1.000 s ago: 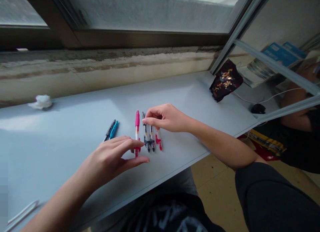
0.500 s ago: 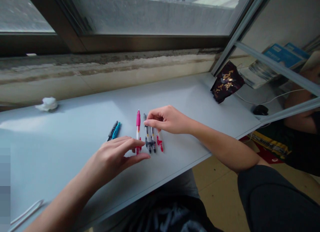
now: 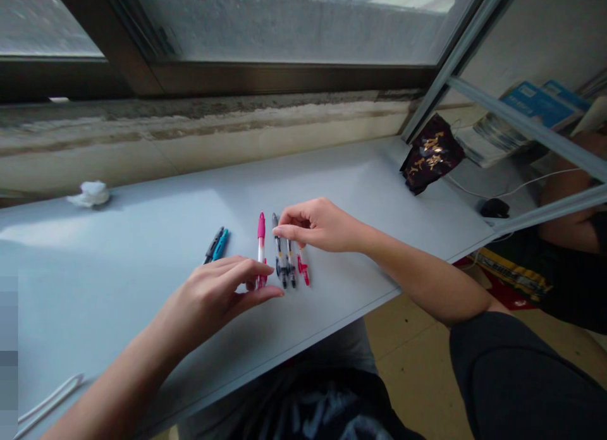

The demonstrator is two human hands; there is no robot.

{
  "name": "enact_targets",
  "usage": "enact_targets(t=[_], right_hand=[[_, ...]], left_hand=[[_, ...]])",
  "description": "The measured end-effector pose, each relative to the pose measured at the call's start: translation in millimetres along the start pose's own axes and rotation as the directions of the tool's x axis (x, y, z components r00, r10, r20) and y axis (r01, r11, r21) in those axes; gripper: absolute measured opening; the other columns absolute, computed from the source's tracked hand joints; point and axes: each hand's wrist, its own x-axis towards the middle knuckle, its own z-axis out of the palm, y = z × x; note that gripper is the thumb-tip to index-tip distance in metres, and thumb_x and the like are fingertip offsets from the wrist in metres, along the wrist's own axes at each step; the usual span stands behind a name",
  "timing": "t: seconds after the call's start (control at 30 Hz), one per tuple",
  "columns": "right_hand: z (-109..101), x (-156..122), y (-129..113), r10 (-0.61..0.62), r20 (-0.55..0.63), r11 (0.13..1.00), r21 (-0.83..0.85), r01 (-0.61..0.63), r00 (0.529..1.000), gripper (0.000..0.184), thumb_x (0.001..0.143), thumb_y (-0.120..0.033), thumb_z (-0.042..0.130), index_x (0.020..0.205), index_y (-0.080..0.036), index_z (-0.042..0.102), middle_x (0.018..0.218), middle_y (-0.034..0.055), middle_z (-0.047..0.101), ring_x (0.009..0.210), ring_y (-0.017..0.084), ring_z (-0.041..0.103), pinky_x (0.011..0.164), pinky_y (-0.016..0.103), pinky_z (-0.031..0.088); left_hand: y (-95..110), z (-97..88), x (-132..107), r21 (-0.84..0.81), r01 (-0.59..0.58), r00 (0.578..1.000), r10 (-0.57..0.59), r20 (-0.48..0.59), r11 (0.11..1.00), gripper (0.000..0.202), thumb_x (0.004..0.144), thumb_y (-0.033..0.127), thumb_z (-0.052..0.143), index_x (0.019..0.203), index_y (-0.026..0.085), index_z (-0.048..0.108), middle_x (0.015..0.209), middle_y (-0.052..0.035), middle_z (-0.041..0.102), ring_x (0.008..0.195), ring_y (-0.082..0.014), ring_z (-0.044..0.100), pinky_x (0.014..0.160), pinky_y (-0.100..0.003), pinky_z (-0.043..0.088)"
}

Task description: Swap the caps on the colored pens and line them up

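My left hand (image 3: 230,285) rests at the lower end of an upright-lying pink pen (image 3: 261,228). Its thumb and index finger are apart, and part of the pen shows between them. My right hand (image 3: 315,225) is closed, with thumb and fingers curled over the upper part of a row of pens. Under its thumb lies a black pen (image 3: 281,260); a second black pen (image 3: 291,266) and a red pen (image 3: 303,266) lie alongside, their upper ends partly hidden. Left of the pink pen, a dark pen (image 3: 214,244) and a blue pen (image 3: 220,244) lie together, lower ends behind my left hand.
The pens lie on a white desk (image 3: 156,225) below a window. Crumpled white tissue (image 3: 91,194) sits at the back left, a white cable (image 3: 52,396) at the front left. At the right are a dark packet (image 3: 431,154), a metal frame (image 3: 526,124), books, a mouse and another person's arm.
The pink pen has shifted very slightly toward my left hand, its top a little lower. Both hands keep nearly the same positions.
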Motion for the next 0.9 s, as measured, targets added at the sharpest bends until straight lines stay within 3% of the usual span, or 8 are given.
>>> enact_targets(t=[0.2, 0.37, 0.77, 0.9], right_hand=[[0.1, 0.0, 2.3, -0.055, -0.027, 0.998, 0.004, 0.056, 0.998, 0.023, 0.102, -0.038, 0.070, 0.102, -0.016, 0.066, 0.066, -0.0074, 0.057, 0.062, 0.011, 0.049, 0.068, 0.028, 0.039], [-0.2, -0.5, 1.7, -0.040, -0.011, 0.999, -0.012, 0.040, 0.999, 0.021, 0.102, -0.036, 0.070, 0.098, -0.016, 0.065, 0.067, -0.0067, 0.057, 0.063, 0.011, 0.049, 0.068, 0.028, 0.039], [0.2, 1.8, 5.6, -0.065, -0.054, 0.998, 0.013, 0.066, 0.996, 0.021, 0.102, -0.037, 0.069, 0.097, -0.016, 0.064, 0.065, -0.0070, 0.059, 0.059, 0.010, 0.048, 0.065, 0.027, 0.037], [0.4, 1.8, 5.3, -0.059, -0.051, 0.998, -0.004, 0.059, 0.997, 0.023, 0.103, -0.038, 0.069, 0.097, -0.016, 0.065, 0.065, -0.0067, 0.058, 0.060, 0.010, 0.048, 0.065, 0.027, 0.037]], left_hand=[[-3.3, 0.4, -1.6, -0.051, 0.007, 1.000, -0.006, 0.019, 0.999, 0.031, 0.111, 0.050, 0.068, 0.111, 0.019, 0.071, 0.084, -0.0020, 0.079, 0.066, -0.0135, 0.074, 0.065, -0.022, 0.057], [-3.9, 1.2, -3.0, -0.055, 0.029, 0.999, -0.028, 0.017, 0.998, 0.025, 0.111, 0.043, 0.069, 0.103, 0.020, 0.072, 0.081, -0.0008, 0.079, 0.061, -0.0127, 0.072, 0.062, -0.023, 0.054], [-6.7, 4.4, -4.0, -0.015, 0.041, 0.999, -0.040, 0.030, 0.999, 0.033, 0.114, 0.049, 0.062, 0.098, 0.020, 0.068, 0.074, 0.0033, 0.072, 0.055, -0.0093, 0.063, 0.056, -0.021, 0.050], [-6.9, 3.4, -5.4, -0.061, 0.073, 0.996, -0.070, 0.053, 0.995, 0.033, 0.112, 0.051, 0.065, 0.103, 0.020, 0.071, 0.077, 0.0021, 0.073, 0.060, -0.0108, 0.068, 0.059, -0.020, 0.053]])
